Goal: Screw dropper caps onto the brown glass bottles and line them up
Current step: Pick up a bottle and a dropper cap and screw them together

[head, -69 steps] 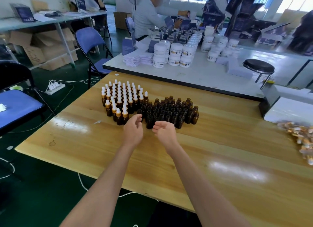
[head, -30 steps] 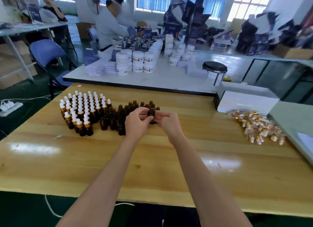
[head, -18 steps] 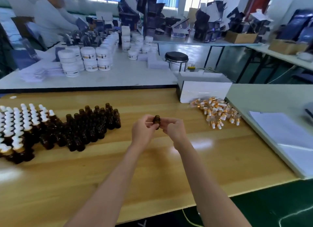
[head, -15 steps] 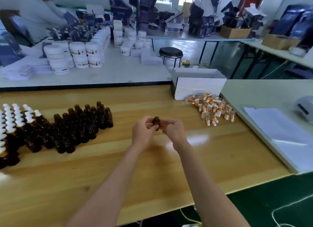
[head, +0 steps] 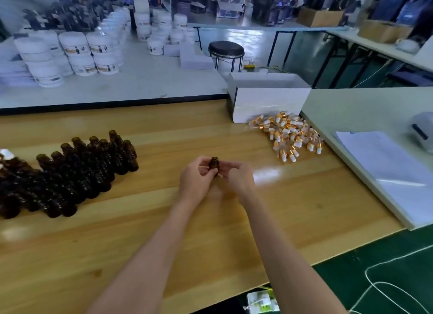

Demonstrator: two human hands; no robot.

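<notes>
A small uncapped brown glass bottle [head: 213,163] is held upright above the wooden table [head: 210,238]. My left hand [head: 195,182] grips it from the left, and the curled fingers of my right hand [head: 241,180] pinch its right side. Several uncapped brown bottles [head: 89,170] stand in a tight cluster at the left. White tops of capped bottles [head: 4,153] show at the far left edge. A loose pile of gold-and-white dropper caps [head: 288,135] lies at the right, beyond my right hand.
A white box [head: 269,100] stands behind the cap pile. Sheets of paper [head: 393,170] lie on the pale table to the right. Stacked white jars [head: 77,53] fill the table behind, and a black stool [head: 226,48] stands beyond it.
I picked one bottle out of the cluster with both hands. My view then swung right, so the capped bottles slid off the left edge and the cap pile came in.
</notes>
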